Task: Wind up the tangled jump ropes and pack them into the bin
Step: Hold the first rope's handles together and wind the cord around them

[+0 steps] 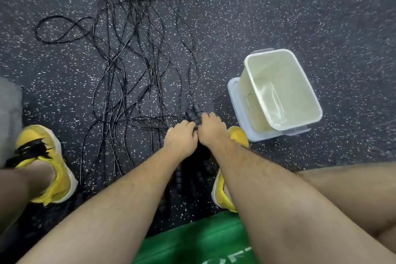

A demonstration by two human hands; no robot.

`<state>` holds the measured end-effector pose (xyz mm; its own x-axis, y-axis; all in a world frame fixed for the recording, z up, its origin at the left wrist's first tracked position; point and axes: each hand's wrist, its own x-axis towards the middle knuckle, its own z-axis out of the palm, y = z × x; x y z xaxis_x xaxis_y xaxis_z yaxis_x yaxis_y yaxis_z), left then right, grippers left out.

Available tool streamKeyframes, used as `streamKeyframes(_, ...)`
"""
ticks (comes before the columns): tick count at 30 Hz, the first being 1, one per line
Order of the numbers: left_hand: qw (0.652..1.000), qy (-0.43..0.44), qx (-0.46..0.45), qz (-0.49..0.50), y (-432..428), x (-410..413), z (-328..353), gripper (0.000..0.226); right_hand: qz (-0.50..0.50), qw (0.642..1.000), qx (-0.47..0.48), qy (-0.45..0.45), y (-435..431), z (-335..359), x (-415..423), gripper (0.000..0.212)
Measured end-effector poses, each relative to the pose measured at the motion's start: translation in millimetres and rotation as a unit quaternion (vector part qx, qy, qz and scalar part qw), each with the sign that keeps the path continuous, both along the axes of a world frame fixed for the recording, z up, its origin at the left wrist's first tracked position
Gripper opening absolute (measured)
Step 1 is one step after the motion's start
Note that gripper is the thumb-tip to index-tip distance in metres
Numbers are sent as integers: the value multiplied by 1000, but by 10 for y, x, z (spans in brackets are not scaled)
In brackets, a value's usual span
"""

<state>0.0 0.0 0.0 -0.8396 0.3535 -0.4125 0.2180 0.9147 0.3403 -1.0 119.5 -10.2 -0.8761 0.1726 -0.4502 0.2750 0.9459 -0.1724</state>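
The left hand [182,136] and the right hand [209,128] both grip the black handles [192,113] together. It seems better to separate one handle and draw it slowly out of the tangled ropes [137,60] before winding

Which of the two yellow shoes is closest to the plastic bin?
The right shoe, partly hidden behind the right forearm, its toe almost at the bin. The left shoe sits across the tangled ropes, far from it.

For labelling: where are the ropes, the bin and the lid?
ropes [193,113], head view, bunched black handles.
bin [278,75], head view, inner wall.
lid [233,96], head view, edge left of bin.
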Motion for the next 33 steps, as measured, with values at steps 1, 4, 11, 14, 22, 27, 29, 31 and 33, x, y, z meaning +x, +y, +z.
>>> streamKeyframes(1, 1000, -1, -2, -3, -1, -57, -25, 31, -5, 1000, -4, -18, 10, -40, -76, 42)
streamKeyframes(4, 1000, 7, 0, 1, 3, -203, -142, 30, -40, 997, -26, -58, 43, -191, -259, 49)
streamKeyframes(11, 999, -13, 30, 23, 44, -298, -234, 28, -151, 983, -64, -81, 80, -410, -381, 67)
streamKeyframes(14, 998, -16, 48, 45, 9, -314, -216, 28, -185, 976, -65, -97, 156, -380, -416, 86)
streamKeyframes(22, 995, -47, 56, 68, -125, -230, -78, 26, -216, 958, -127, -137, 94, -297, -354, 108)
streamKeyframes(27, 988, -66, 87, 110, -185, -276, -13, 24, -249, 960, -113, -64, 76, -83, -291, 82)
streamKeyframes(29, 980, -79, 119, 141, -171, -341, 29, 22, -251, 959, -129, -24, 29, 51, -268, 78)
streamKeyframes(31, 962, -104, 167, 189, -115, -417, 130, 27, -243, 953, -177, 24, -56, 236, -236, 76)
streamKeyframes(33, 937, -137, 208, 245, -63, -505, 259, 41, -232, 942, -236, 54, -150, 403, -190, 67)
